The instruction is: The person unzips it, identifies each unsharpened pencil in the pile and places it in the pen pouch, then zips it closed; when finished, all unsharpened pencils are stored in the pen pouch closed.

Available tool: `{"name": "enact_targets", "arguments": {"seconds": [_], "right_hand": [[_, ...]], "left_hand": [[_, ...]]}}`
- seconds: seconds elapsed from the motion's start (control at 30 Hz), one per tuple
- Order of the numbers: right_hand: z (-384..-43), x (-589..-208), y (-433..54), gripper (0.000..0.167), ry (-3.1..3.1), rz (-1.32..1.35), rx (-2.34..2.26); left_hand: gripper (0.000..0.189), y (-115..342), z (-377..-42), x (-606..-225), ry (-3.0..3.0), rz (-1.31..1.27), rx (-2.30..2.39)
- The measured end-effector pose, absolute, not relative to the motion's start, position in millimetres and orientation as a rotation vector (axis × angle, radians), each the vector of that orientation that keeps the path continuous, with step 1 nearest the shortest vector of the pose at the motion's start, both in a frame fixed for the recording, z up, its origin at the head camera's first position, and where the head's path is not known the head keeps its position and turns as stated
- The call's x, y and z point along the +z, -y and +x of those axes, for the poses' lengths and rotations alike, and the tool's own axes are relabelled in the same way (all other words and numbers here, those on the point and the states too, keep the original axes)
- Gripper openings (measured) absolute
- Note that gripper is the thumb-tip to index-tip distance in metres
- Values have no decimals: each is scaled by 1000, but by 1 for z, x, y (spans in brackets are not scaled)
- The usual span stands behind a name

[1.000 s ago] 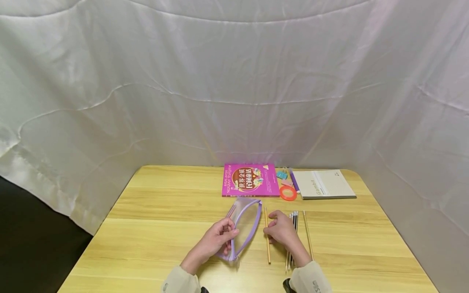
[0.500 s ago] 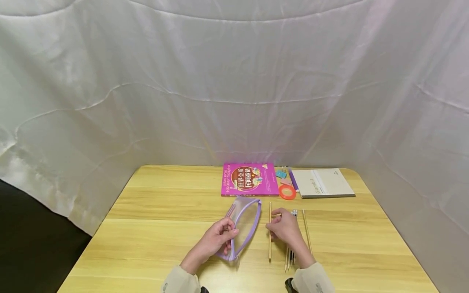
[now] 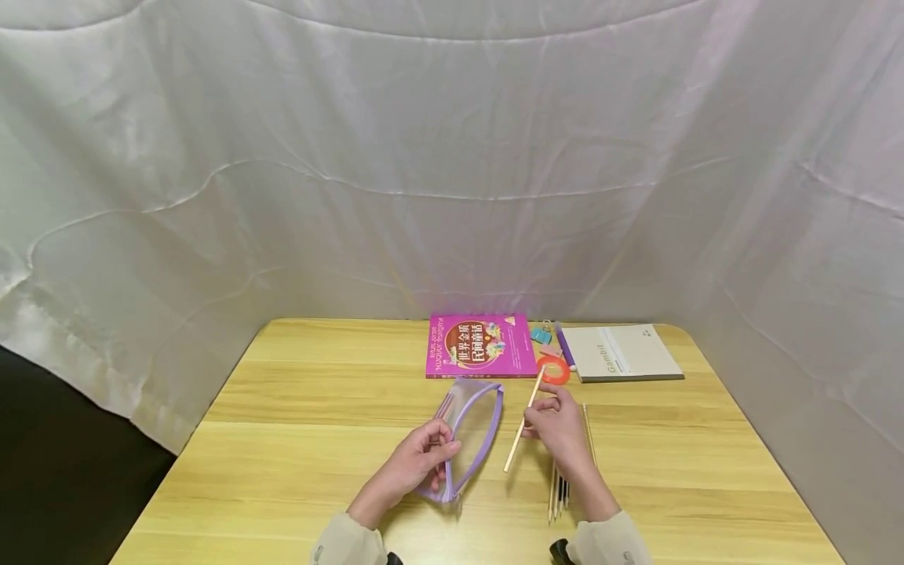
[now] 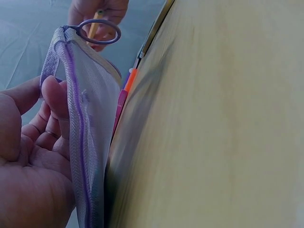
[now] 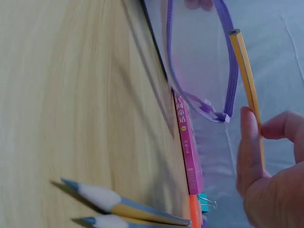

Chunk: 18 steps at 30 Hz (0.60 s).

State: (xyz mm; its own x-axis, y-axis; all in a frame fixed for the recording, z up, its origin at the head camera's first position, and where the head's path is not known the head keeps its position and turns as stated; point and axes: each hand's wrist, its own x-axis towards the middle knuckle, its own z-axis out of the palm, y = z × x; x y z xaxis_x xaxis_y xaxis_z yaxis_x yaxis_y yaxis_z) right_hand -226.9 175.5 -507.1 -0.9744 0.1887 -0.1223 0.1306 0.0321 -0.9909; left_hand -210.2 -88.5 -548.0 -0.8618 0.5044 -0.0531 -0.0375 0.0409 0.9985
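Observation:
My left hand [image 3: 422, 455] grips one edge of a see-through mesh zip pouch [image 3: 472, 428] with purple trim, and its zipped mouth gapes toward the right. Between thumb and fingers, my right hand [image 3: 554, 428] pinches a yellow pencil [image 3: 523, 424], raised off the table and tilted. That pencil [image 5: 249, 76] shows a flat, unsharpened end near the pouch's zip [image 5: 232, 61] in the right wrist view. Under my right wrist lie several sharpened pencils [image 3: 554, 498], partly hidden by the arm. One more pencil [image 3: 589, 431] lies just to the right of the hand.
Toward the back of the wooden table [image 3: 318, 424] lies a pink book [image 3: 482, 346]. Right of it are an orange-red ring of tape [image 3: 563, 375], a teal clip [image 3: 541, 336], a purple pen [image 3: 566, 347] and a grey notebook [image 3: 625, 353]. Pale curtains surround the table.
My right hand has lifted the yellow pencil from the table, moved it slightly right and tilted its upper end rightward. My left hand and the pouch have stayed in place.

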Motion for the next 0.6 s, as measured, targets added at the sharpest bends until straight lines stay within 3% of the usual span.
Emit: {"name": "enact_targets", "arguments": {"seconds": [0.6], "right_hand": [[-222, -503, -168, 62, 2103, -375, 2256]], "left_hand": [[30, 89, -210, -548, -1935, 469, 1881]]}}
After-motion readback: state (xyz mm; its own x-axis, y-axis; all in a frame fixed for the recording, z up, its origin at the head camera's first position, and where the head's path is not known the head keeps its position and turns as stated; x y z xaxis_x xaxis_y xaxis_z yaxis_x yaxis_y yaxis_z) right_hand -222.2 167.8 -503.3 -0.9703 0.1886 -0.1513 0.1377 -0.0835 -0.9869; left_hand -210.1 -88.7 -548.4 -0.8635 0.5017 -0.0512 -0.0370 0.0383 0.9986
